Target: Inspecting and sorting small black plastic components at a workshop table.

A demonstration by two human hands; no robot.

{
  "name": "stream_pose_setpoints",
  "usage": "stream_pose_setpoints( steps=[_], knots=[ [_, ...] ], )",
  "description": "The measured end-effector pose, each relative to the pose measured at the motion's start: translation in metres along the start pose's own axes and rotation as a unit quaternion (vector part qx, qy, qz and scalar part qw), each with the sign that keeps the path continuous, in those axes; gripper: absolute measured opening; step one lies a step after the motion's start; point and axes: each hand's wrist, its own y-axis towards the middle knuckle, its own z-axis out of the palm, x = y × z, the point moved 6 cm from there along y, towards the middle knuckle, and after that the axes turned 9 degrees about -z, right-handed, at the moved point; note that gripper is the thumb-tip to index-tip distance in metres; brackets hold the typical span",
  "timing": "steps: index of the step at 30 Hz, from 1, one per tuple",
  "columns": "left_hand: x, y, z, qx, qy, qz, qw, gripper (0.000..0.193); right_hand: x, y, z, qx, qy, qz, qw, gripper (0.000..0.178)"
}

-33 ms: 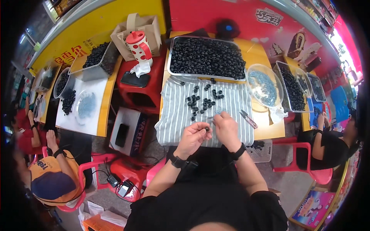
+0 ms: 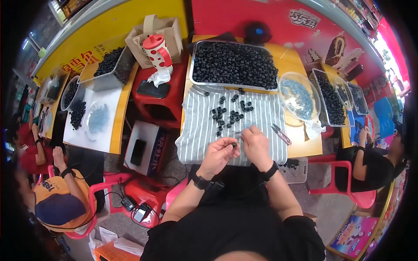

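Note:
My left hand (image 2: pixel 221 155) pinches a small black ring-shaped piece (image 2: pixel 234 145) between thumb and fingertips, just above the near edge of a grey-and-white striped cloth (image 2: pixel 196 126). Close beside it on the right is my right hand (image 2: pixel 257 148), its fingers closed together. A thin sliver shows at its fingertips, too small to name. Several loose black pieces (image 2: pixel 235 116) of the same sort lie on the cloth beyond both hands. A pair of snips (image 2: pixel 281 135) rests right of my right hand. A small heap of clear bits (image 2: pixel 249 125) lies just past the right fingers.
At the cloth's far side stands a clear tray (image 2: pixel 235 88) heaped with black pieces. Right of it is a round dish (image 2: pixel 318 104) of small clear bits, near a crumpled tissue (image 2: pixel 314 129). A red stool (image 2: pixel 150 103) stands left. Co-workers sit at tables on both sides.

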Motion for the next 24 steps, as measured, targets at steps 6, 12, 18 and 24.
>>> stream_pose_setpoints(
  steps=[6, 12, 18, 24],
  knots=[
    [0.002, 0.0, -0.001, -0.005, -0.011, -0.011, 1.0, 0.023, -0.018, -0.016, -0.003, -0.063, 0.325, 0.09, 0.939, 0.005],
    [0.002, 0.002, -0.003, -0.019, -0.007, -0.008, 1.0, 0.023, 0.022, -0.014, -0.027, -0.082, 0.363, 0.042, 0.927, 0.007],
    [0.005, 0.002, -0.007, -0.053, 0.021, -0.009, 0.998, 0.019, 0.038, -0.014, -0.028, -0.092, 0.242, -0.062, 0.964, 0.014],
    [0.002, 0.0, -0.003, -0.05, 0.02, 0.002, 0.999, 0.018, 0.033, -0.012, -0.023, -0.046, 0.329, -0.013, 0.943, 0.011]
  ],
)
